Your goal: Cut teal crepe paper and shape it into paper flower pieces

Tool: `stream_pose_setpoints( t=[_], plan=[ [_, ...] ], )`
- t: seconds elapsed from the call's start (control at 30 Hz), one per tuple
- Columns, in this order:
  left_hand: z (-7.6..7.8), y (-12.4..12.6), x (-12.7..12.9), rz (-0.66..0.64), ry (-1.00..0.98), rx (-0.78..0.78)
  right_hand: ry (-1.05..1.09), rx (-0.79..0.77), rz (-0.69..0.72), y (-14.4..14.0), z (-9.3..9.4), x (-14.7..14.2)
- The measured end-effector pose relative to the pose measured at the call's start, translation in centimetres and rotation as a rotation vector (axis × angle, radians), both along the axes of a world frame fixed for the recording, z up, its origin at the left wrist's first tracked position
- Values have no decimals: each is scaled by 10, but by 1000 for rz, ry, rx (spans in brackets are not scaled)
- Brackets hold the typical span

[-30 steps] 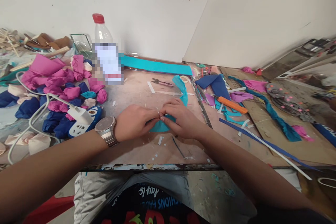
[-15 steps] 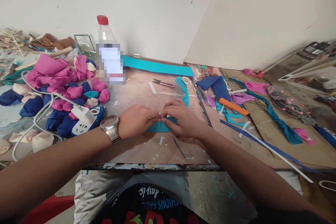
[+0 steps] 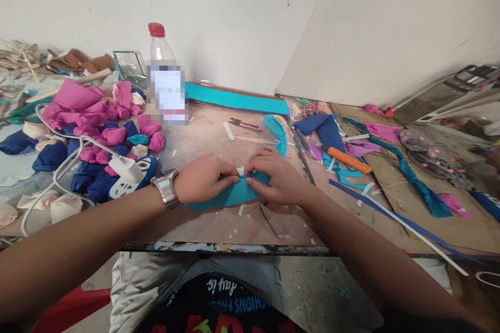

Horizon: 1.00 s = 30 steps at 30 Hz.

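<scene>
A turquoise fabric strip [image 3: 222, 199] lies under both hands in the middle of the table. My left hand [image 3: 205, 177], with a metal watch [image 3: 166, 189] on its wrist, pinches the strip's upper edge between thumb and forefinger. Close beside it, my right hand [image 3: 275, 176] pinches the same edge. A small white piece [image 3: 241, 170] shows between the two sets of fingertips. Beyond the right hand, a curved turquoise end [image 3: 279, 132] rests on the table; whether it joins the held strip is hidden.
Thread snips [image 3: 245, 124] lie beyond my hands. At left are pink fabric flowers [image 3: 94, 114], a white cable and a power strip [image 3: 125, 184]. A bottle [image 3: 160, 47] stands behind a phone [image 3: 169, 91]. An orange utility knife [image 3: 348, 159] lies right, among scraps.
My fingertips have parted slightly, and more of the turquoise strip shows below my left hand. The small white piece between the fingers is more visible.
</scene>
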<state>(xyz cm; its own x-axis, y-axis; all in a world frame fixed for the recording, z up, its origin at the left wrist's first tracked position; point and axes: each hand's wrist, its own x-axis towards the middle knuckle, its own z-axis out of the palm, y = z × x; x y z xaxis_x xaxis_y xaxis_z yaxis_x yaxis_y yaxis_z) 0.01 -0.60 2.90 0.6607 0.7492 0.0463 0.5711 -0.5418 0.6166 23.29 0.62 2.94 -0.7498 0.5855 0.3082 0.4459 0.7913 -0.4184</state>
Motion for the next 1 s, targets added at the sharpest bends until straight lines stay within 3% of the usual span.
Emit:
stream_pose_setpoints(
  t=[0.47, 1.0],
  plan=[
    [-6, 3, -1, -34, -81, -182, 85, 68, 52, 0, -3, -2],
    [1, 7, -4, -35, -210, -563, 190, 245, 123, 0, -5, -3]
  ],
)
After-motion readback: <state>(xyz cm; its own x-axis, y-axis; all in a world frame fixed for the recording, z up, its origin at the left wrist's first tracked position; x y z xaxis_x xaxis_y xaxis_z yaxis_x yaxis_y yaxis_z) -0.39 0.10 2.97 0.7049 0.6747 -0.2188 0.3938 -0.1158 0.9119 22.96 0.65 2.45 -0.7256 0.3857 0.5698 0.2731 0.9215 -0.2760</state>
